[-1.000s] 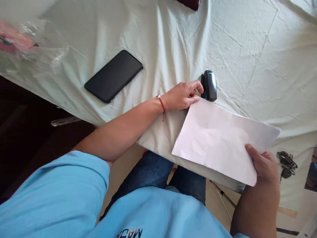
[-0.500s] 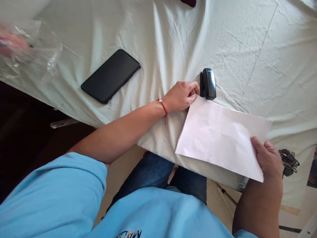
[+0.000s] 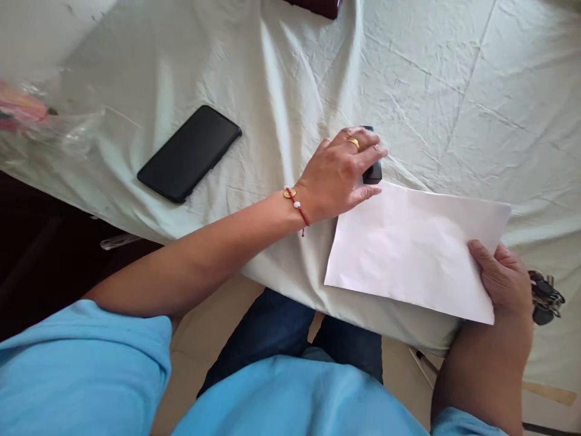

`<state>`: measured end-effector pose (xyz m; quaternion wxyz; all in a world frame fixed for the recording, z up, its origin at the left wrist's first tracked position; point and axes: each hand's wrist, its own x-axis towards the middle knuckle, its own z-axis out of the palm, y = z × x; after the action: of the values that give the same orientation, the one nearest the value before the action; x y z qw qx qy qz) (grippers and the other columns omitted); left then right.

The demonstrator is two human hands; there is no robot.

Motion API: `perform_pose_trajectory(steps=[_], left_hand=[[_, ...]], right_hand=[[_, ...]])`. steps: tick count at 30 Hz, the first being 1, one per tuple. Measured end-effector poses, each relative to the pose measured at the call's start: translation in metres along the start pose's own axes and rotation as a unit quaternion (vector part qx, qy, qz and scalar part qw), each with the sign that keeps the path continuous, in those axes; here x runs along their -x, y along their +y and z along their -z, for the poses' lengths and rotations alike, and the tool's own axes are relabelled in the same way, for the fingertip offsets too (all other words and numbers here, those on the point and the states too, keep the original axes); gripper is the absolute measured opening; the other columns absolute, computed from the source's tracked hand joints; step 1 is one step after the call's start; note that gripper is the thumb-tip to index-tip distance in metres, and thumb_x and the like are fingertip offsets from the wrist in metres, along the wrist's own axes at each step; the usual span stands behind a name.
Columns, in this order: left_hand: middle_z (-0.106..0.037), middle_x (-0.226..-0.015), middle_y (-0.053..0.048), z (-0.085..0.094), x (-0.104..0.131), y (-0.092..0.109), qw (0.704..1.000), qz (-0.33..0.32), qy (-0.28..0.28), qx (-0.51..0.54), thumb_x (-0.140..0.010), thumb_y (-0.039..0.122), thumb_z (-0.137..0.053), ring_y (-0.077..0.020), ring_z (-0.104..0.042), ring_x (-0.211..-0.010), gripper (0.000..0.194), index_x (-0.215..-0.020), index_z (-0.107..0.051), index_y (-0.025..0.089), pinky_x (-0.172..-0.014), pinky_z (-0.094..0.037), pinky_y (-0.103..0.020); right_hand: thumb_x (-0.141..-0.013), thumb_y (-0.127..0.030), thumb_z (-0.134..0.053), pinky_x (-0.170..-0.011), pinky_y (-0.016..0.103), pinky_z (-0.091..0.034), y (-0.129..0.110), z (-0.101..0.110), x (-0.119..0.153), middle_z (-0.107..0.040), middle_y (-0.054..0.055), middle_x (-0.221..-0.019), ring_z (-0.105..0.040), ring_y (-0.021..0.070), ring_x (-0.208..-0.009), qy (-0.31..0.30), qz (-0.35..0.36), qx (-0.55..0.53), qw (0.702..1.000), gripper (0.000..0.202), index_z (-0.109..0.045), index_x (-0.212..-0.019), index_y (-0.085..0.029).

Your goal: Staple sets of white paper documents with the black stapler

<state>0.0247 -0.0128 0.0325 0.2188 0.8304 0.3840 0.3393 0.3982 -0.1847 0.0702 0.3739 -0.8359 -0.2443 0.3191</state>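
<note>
White paper [image 3: 417, 248] lies over the front edge of the cloth-covered table, slightly tilted. My right hand [image 3: 503, 278] grips its right edge, thumb on top and fingers beneath. My left hand [image 3: 347, 166], with a ring and a red bracelet, is spread above the paper's upper left corner. Its fingers reach over a small black device, perhaps a stapler [image 3: 373, 172], which they partly hide. Whether the fingertips touch the device is not clear. The left thumb is apart from the fingers, near the paper's corner.
A black phone [image 3: 189, 152] lies on the pale tablecloth [image 3: 236, 66] at the left. Clear plastic with something pink [image 3: 22, 109] is at the far left. A dark red object [image 3: 324, 6] shows at the top edge. Keys [image 3: 546, 298] lie right of my right hand.
My left hand has let go of the paper's corner, opened and moved over the black device. My right hand still holds the paper. The view has shifted slightly.
</note>
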Motion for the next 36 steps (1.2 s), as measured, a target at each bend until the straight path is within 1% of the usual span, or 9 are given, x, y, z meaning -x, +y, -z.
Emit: perform_pose_trajectory(steps=[5, 7, 9, 13, 15, 18, 25, 30, 36], left_hand=[[-0.088, -0.158, -0.008, 0.006, -0.016, -0.003, 0.996, -0.038, -0.083, 0.011, -0.106, 0.008, -0.064, -0.0342, -0.080, -0.157, 0.034, -0.124, -0.089, 0.022, -0.137, -0.066, -0.058], [-0.091, -0.154, -0.008, 0.015, -0.018, -0.011, 0.991, -0.059, -0.115, 0.029, -0.106, 0.008, -0.063, -0.0344, -0.085, -0.151, 0.035, -0.123, -0.090, 0.022, -0.135, -0.069, -0.057], [-0.090, -0.157, -0.008, 0.022, -0.014, -0.020, 0.990, -0.078, -0.092, 0.068, -0.100, 0.005, -0.068, -0.0333, -0.084, -0.154, 0.047, -0.138, -0.089, 0.023, -0.141, -0.066, -0.057], [-0.076, -0.178, -0.014, 0.015, 0.003, -0.033, 0.984, 0.007, -0.028, 0.173, -0.101, 0.011, -0.072, -0.0346, -0.078, -0.161, 0.055, -0.154, -0.084, 0.023, -0.119, -0.079, -0.046], [-0.082, -0.168, -0.014, 0.006, 0.012, -0.037, 0.976, 0.029, -0.004, 0.215, -0.102, 0.013, -0.071, -0.0325, -0.081, -0.156, 0.056, -0.155, -0.084, 0.024, -0.122, -0.078, -0.048], [-0.079, -0.173, -0.009, -0.002, 0.020, -0.039, 0.975, 0.039, 0.029, 0.216, -0.107, 0.019, -0.070, -0.0339, -0.075, -0.166, 0.050, -0.153, -0.086, 0.031, -0.128, -0.075, -0.054], [-0.082, -0.168, -0.003, 0.009, 0.015, -0.041, 0.989, 0.031, 0.001, 0.148, -0.111, 0.028, -0.079, -0.0330, -0.073, -0.168, 0.045, -0.154, -0.085, 0.040, -0.145, -0.062, -0.060], [-0.081, -0.175, 0.005, 0.003, 0.010, -0.039, 0.991, 0.002, -0.019, 0.135, -0.109, 0.019, -0.074, -0.0322, -0.062, -0.182, 0.056, -0.156, -0.084, 0.046, -0.152, -0.054, -0.069], [-0.084, -0.173, 0.003, -0.002, 0.012, -0.039, 0.995, -0.046, -0.039, 0.081, -0.099, -0.003, -0.062, -0.0281, -0.070, -0.176, 0.076, -0.155, -0.086, 0.042, -0.152, -0.052, -0.068]], right_hand=[[-0.040, -0.071, -0.119, -0.056, 0.026, -0.053, -0.001, -0.003, 0.003, -0.092, 0.002, -0.095, -0.068, 0.0159, -0.070, -0.005, -0.005, -0.028, 1.000, 0.083, -0.094, -0.104, -0.025], [-0.041, -0.071, -0.119, -0.057, 0.027, -0.054, -0.002, -0.004, 0.004, -0.093, 0.002, -0.098, -0.069, 0.0167, -0.071, -0.007, -0.001, -0.031, 0.999, 0.082, -0.093, -0.105, -0.026], [-0.044, -0.072, -0.118, -0.057, 0.027, -0.055, -0.002, -0.005, 0.005, -0.094, 0.003, -0.100, -0.070, 0.0177, -0.072, -0.012, 0.001, -0.027, 1.000, 0.081, -0.093, -0.106, -0.026], [-0.049, -0.073, -0.118, -0.060, 0.028, -0.056, -0.001, -0.006, 0.007, -0.095, 0.005, -0.106, -0.073, 0.0187, -0.075, -0.019, 0.008, -0.025, 0.999, 0.079, -0.093, -0.108, -0.026], [-0.052, -0.072, -0.117, -0.062, 0.028, -0.057, 0.001, -0.005, 0.007, -0.095, 0.005, -0.107, -0.073, 0.0187, -0.077, -0.011, 0.015, -0.025, 1.000, 0.077, -0.093, -0.109, -0.026], [-0.057, -0.073, -0.115, -0.064, 0.028, -0.057, 0.005, -0.003, 0.006, -0.094, 0.003, -0.108, -0.071, 0.0180, -0.078, 0.009, 0.025, -0.016, 1.000, 0.073, -0.094, -0.110, -0.027], [-0.061, -0.072, -0.111, -0.065, 0.029, -0.055, 0.010, 0.001, 0.004, -0.093, 0.003, -0.110, -0.070, 0.0191, -0.082, 0.017, 0.030, 0.025, 0.999, 0.070, -0.096, -0.113, -0.028], [-0.064, -0.068, -0.106, -0.066, 0.029, -0.054, 0.006, 0.000, 0.004, -0.092, 0.002, -0.111, -0.069, 0.0204, -0.085, 0.013, 0.042, 0.057, 0.997, 0.066, -0.095, -0.116, -0.029], [-0.061, -0.067, -0.107, -0.069, 0.030, -0.056, 0.000, -0.005, 0.007, -0.092, 0.004, -0.120, -0.071, 0.0217, -0.090, 0.013, 0.049, 0.041, 0.998, 0.067, -0.092, -0.114, -0.029]])
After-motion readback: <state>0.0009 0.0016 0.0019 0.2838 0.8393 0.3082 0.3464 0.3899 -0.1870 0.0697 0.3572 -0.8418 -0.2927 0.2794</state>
